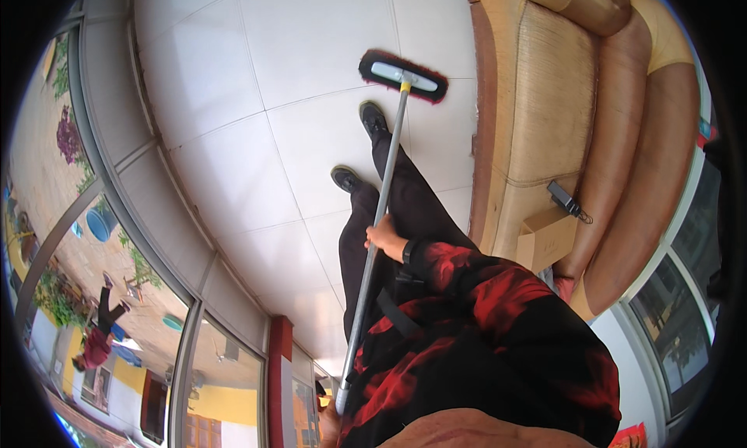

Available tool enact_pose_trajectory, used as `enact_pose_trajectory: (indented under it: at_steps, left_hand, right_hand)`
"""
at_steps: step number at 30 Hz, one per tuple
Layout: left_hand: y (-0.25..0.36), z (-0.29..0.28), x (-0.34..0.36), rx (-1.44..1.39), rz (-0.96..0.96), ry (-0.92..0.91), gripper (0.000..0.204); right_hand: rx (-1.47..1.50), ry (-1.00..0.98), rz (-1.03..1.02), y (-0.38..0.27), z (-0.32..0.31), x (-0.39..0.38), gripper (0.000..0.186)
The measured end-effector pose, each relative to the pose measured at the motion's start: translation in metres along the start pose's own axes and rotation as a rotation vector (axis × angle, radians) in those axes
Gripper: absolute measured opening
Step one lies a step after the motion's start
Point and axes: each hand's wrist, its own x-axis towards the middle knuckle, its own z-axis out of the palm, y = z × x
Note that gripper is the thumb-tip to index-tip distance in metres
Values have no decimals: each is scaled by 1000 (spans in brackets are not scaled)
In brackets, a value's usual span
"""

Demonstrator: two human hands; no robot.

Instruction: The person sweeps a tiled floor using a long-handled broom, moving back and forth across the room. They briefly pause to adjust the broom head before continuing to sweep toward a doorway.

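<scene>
The right hand (383, 234) is wrapped round the pole of the one broom (391, 154); the brush head (404, 75) lies at 12 o'clock from it on the tiled floor (311, 137), running 10 to 4. The pole slants just clockwise of 6 to 12. The farther left hand (331, 426), partly hidden, grips its top end between 6 and 7. Counted: two shoes (373, 117), one cardboard box (547, 242).

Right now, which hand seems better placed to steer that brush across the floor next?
Probably the right hand: it holds the pole partway down, closer to the brush head, while the left hand is at the pole's near end.
</scene>
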Motion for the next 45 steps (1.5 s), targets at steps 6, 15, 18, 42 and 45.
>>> enact_pose_trajectory:
  at_steps: [6,15,18,42,45]
  left_hand:
    - [129,-44,135,25,136,97,30]
    - [400,-193,364,-74,531,379,32]
    - [416,-208,373,-98,508,369,30]
    - [-179,-194,60,-146,-57,173,28]
    - [-147,-229,129,-159,53,266,28]
  right_hand:
    - [76,102,-299,-166,-20,58,60]
    - [-198,121,-718,-409,20,73,78]
    - [-297,221,-779,-434,28,69,80]
    - [-126,-236,-188,-6,366,-63,52]
    - [-101,-124,-323,-94,372,-30,47]
